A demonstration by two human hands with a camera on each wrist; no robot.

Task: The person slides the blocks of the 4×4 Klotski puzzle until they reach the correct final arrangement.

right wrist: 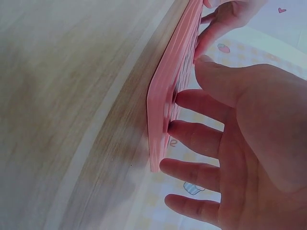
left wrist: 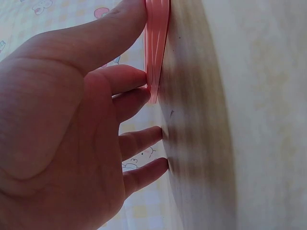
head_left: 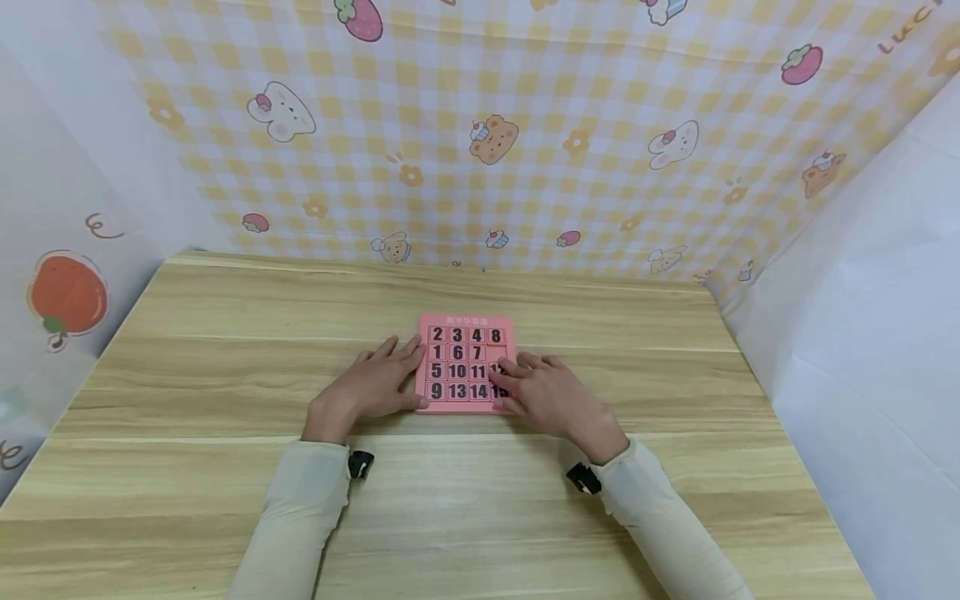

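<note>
A pink sliding number puzzle (head_left: pixel 465 406) lies flat on the table. Its top row reads 2, 3, 4, 8, and the second row shows 1, 6, 7 with a gap at the right end. My left hand (head_left: pixel 375 385) holds the puzzle's left side, thumb at the near corner and index and middle fingers along the edge. Over the lower right of the puzzle, my right hand (head_left: pixel 551 396) touches the tiles with extended index and middle fingers, partly covering the end tiles of the lower two rows. Its thumb lies by the near right corner.
The light wood table (head_left: pixel 465 517) surrounds the puzzle. Behind it hangs a yellow checked cloth (head_left: pixel 450 192) with cartoon animals and strawberries, and pale sheets flank both sides. Both sleeves are light, with a black strap piece (head_left: pixel 360 464) showing at each wrist.
</note>
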